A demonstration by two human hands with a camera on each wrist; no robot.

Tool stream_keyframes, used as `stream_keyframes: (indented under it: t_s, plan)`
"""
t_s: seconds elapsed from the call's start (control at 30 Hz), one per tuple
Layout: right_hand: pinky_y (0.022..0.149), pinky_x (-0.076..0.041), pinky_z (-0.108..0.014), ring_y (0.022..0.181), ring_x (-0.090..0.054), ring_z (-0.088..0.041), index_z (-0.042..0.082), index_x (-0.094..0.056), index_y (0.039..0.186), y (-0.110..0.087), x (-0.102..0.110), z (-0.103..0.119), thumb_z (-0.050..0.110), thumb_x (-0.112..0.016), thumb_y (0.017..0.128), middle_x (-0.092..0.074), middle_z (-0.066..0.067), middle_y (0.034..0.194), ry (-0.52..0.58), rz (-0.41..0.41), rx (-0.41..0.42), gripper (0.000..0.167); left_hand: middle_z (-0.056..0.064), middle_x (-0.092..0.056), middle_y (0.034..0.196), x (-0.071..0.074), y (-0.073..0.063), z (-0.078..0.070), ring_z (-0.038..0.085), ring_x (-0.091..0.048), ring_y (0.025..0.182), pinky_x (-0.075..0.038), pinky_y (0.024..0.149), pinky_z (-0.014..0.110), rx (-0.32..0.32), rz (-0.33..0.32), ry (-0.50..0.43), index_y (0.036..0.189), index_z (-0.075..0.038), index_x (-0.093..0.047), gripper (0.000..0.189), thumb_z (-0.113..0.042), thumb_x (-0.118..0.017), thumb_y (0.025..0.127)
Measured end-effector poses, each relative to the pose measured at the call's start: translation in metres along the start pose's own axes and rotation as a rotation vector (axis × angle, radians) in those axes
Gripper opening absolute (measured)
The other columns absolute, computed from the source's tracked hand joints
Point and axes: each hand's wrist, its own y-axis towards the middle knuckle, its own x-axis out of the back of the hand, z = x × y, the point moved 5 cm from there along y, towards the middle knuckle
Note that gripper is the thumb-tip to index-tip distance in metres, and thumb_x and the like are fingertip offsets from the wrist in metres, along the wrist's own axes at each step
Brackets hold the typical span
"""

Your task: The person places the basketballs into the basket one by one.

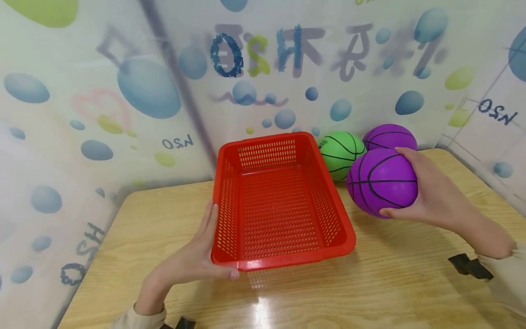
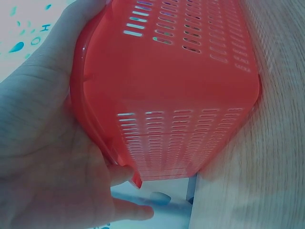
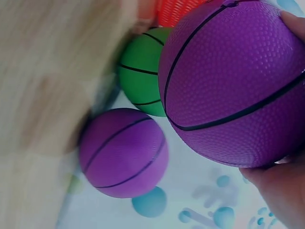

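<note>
A purple basketball (image 1: 382, 183) is gripped in my right hand (image 1: 429, 192), thumb on the near side and fingers over the far side. It is held at the right of the basket, and in the right wrist view this ball (image 3: 233, 86) fills the upper right. My left hand (image 1: 197, 253) rests against the near left corner of a red plastic basket (image 1: 283, 262), fingers straight along the left rim and thumb along the front. Through the left wrist view the basket's slotted outer wall (image 2: 167, 90) shows, its base on the table.
A green basketball (image 1: 341, 153) sits beside the basket's right side at the back. Next to it lies a second purple basketball (image 1: 390, 136), partly hidden by the held one. The wooden table (image 1: 164, 219) meets a patterned wall covering (image 1: 160, 132) behind.
</note>
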Motion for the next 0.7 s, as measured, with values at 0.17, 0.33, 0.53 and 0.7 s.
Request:
stream_keyframes:
  t_s: [0.17,0.33,0.53,0.7]
  plan:
    - [0.067,-0.044,-0.061,0.104,-0.045,-0.044,0.002,-0.03,0.14,0.007,0.01,0.01,0.019,-0.094,0.035,-0.044,-0.027,0.123,-0.009,-0.031,0.011,0.124,0.007,0.029,0.149,0.0,0.0,-0.001,0.033,0.01,0.137,-0.025,0.101,0.057,0.005,0.001,0.002,0.146,-0.012,0.02,0.133,-0.038,-0.083,0.066]
    - [0.068,-0.045,-0.061,0.107,-0.045,-0.042,0.004,-0.03,0.142,0.018,0.017,0.026,0.025,-0.093,0.036,-0.042,-0.023,0.131,0.008,-0.07,0.072,0.125,0.007,0.027,0.15,0.001,0.0,0.0,0.033,0.01,0.137,-0.026,0.1,0.058,-0.001,-0.002,-0.018,0.146,-0.014,0.02,0.133,-0.037,-0.084,0.066]
    - [0.071,-0.046,-0.049,0.107,-0.048,-0.036,0.001,-0.034,0.139,0.03,0.017,0.042,0.054,-0.084,0.045,-0.044,-0.017,0.133,0.025,-0.109,0.17,0.119,0.006,0.028,0.149,0.001,0.0,0.0,0.032,0.011,0.137,-0.025,0.101,0.057,0.006,0.001,-0.011,0.146,-0.014,0.02,0.133,-0.037,-0.084,0.065]
    - [0.072,-0.047,-0.047,0.106,-0.05,-0.035,0.002,-0.035,0.139,0.036,0.012,0.052,0.055,-0.085,0.046,-0.045,-0.016,0.132,0.045,-0.112,0.188,0.118,0.006,0.028,0.149,0.001,0.0,0.0,0.032,0.01,0.137,-0.025,0.101,0.057,0.001,0.006,-0.005,0.146,-0.013,0.02,0.132,-0.036,-0.083,0.066]
